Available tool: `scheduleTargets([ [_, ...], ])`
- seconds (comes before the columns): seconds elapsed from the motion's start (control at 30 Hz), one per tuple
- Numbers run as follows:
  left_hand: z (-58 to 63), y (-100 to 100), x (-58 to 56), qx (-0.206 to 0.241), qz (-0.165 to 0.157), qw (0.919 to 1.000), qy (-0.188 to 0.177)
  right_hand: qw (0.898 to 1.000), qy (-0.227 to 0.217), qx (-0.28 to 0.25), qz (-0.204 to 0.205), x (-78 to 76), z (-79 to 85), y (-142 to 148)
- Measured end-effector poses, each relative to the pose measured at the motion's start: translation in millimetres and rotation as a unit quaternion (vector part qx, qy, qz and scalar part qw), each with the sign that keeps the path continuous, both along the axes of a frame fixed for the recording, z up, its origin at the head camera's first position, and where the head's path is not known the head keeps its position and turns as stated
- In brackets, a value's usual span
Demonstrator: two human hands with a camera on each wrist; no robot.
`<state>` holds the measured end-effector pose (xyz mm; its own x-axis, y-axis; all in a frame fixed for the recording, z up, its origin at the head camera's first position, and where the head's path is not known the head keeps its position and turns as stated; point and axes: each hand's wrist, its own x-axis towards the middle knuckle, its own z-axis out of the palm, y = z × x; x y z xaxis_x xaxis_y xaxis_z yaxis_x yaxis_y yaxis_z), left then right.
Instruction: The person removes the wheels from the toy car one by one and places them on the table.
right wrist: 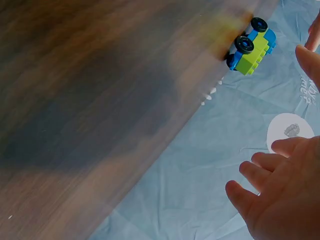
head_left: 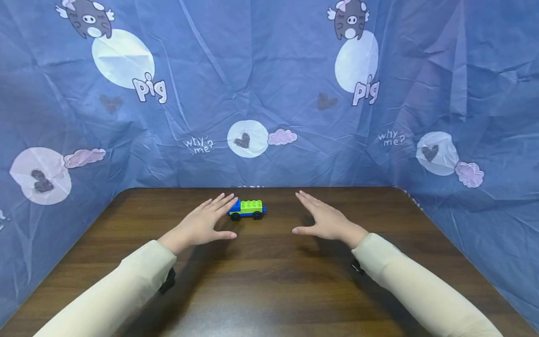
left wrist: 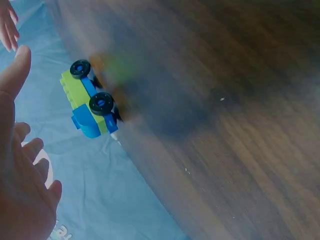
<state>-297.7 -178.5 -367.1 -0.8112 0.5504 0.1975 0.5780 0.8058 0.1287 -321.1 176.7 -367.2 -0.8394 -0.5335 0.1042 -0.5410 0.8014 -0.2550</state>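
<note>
A small toy truck (head_left: pixel 251 208) of building blocks stands on its black wheels near the far edge of the table, with a blue cab at the left and a lime-green studded bed. My left hand (head_left: pixel 206 222) is held above the table just left of it, fingers extended and thumb apart; its fingertips overlap the cab in the head view, but the left wrist view shows the truck (left wrist: pixel 80 97) apart from the fingers. To the right of the truck, my right hand (head_left: pixel 326 219) hovers with straight fingers and nothing in it. The right wrist view also shows the truck (right wrist: pixel 253 52) untouched.
The brown wooden table (head_left: pixel 261 281) spreads out in front of me. Behind it and along both sides hangs a blue printed cloth (head_left: pixel 286 93), close to the table's far edge. A dark device (head_left: pixel 167 281) sits under the left cuff, another (head_left: pixel 357 267) under the right.
</note>
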Motion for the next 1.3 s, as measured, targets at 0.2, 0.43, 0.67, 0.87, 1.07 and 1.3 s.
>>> scheduleTargets([
  [0.2, 2.8, -0.8, -16.2, 0.044, -0.003, 0.9983, -0.039, 0.999, -0.037, -0.031, -0.009, -6.8, 3.9, -6.1],
  [0.43, 3.0, -1.9, -29.9, 0.103, 0.017, 0.989, -0.104, 0.995, -0.063, -0.075, -0.005, -17.3, 2.5, -16.1],
  [0.67, -4.7, -1.4, -39.6, 0.146, 0.007, 0.9844, -0.098, 0.991, -0.077, -0.109, 0.003, -26.3, -6.0, -30.1],
  [0.87, -9.6, -3.2, -48.8, 0.177, 0.017, 0.979, -0.099, 0.985, -0.085, -0.148, 0.003, -34.9, -10.9, -45.5],
  [1.07, -14.6, -2.6, -60.7, 0.192, 0.029, 0.9754, -0.105, 0.982, -0.085, -0.171, -0.007, -44.7, -16.2, -57.4],
  [1.3, -19.2, 1.5, -70.0, 0.211, 0.041, 0.969, -0.122, 0.963, -0.134, -0.231, -0.026, -56.5, -23.0, -68.9],
])
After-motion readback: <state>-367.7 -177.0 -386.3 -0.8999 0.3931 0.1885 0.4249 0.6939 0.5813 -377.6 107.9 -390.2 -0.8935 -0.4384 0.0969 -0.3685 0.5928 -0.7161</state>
